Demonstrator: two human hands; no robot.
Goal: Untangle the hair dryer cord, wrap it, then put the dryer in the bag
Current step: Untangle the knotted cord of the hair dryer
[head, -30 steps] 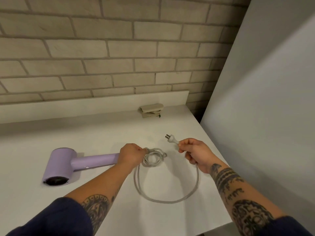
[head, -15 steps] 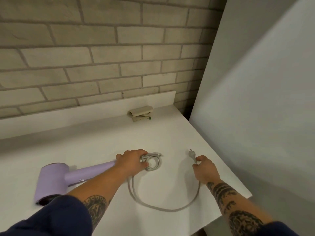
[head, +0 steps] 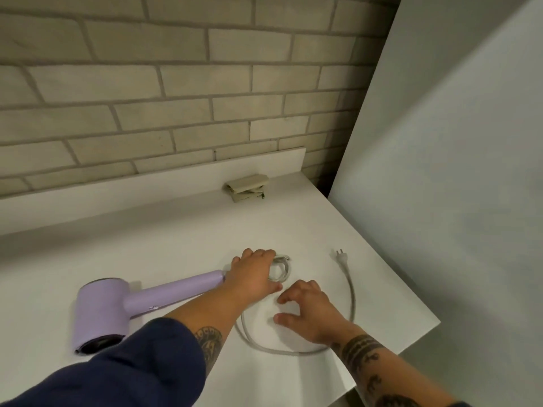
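Note:
A lilac hair dryer (head: 117, 301) lies on its side on the white counter (head: 176, 236), its handle pointing right. My left hand (head: 254, 276) covers the handle's end and grips a small coil of the grey cord (head: 280, 268). From there the cord (head: 351, 295) runs in a wide loop toward me and back up to the plug (head: 341, 255), which lies free on the counter. My right hand (head: 308, 312) hovers inside the loop with spread, bent fingers and holds nothing. A folded beige bag (head: 248, 188) sits at the back by the wall.
A brick wall (head: 176, 98) rises behind the counter's low white backsplash (head: 147, 183). A tall white panel (head: 440, 171) stands at the right, close to the counter's right edge (head: 411, 298). The counter's front corner is near my right forearm.
My right hand let go of the plug, which now lies on the counter, and moved left into the loop. My left hand stayed on the coil. The camera tilted and moved closer.

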